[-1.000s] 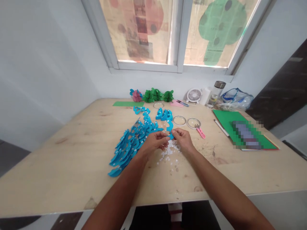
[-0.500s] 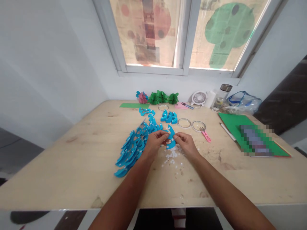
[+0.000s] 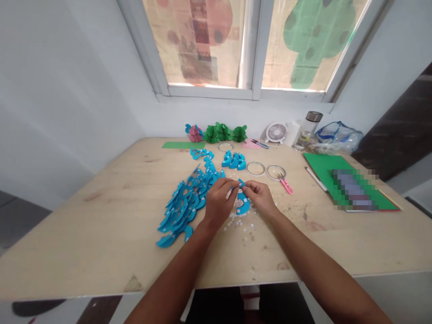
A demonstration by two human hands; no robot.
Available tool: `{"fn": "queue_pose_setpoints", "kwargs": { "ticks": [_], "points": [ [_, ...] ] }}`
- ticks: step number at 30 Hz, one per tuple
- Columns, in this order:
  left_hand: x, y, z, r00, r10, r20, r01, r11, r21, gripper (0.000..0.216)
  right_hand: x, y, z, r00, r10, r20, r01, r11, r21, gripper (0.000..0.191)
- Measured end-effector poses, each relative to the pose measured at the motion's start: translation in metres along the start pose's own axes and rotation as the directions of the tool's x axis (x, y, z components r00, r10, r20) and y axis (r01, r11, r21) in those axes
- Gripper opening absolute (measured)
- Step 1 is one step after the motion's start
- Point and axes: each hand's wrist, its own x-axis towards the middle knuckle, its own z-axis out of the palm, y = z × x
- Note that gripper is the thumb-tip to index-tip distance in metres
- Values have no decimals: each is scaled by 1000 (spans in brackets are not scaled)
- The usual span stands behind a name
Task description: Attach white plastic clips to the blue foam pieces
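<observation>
place: home craft corner | evidence: plywood table under a paper-covered window | blue paper cutouts, green paper decorations, pink scissors, tape rings, small desk fan

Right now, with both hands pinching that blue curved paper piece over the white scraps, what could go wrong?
1. Both the left hand and the right hand pinch the blue curved paper piece; pulling apart might tear or crease it.
2. The white scraps lie loose right beneath; a wrist sweep could scatter them.
3. The pile of blue cutouts sits beside the left forearm and could get nudged.
</observation>
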Motion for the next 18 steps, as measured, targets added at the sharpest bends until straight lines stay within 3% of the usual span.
{"fn": "queue_pose_setpoints", "kwargs": {
  "ticks": [5, 8, 18],
  "points": [
    [-1, -11, 5, 979, 202, 26, -203, 961, 185, 16, 0, 3, -2, 998, -21, 52, 23, 999, -49, 24],
    [-1, -13, 5, 967, 250, 37, -252, 936, 245, 18, 0, 4, -3, 997, -44, 66, 52, 992, -115, 25],
    [1, -13, 1, 995, 48, 85, -66, 972, 225, 11, -2, 1, -4, 986, -138, 89, 159, 933, -322, 26]
  ]
}}
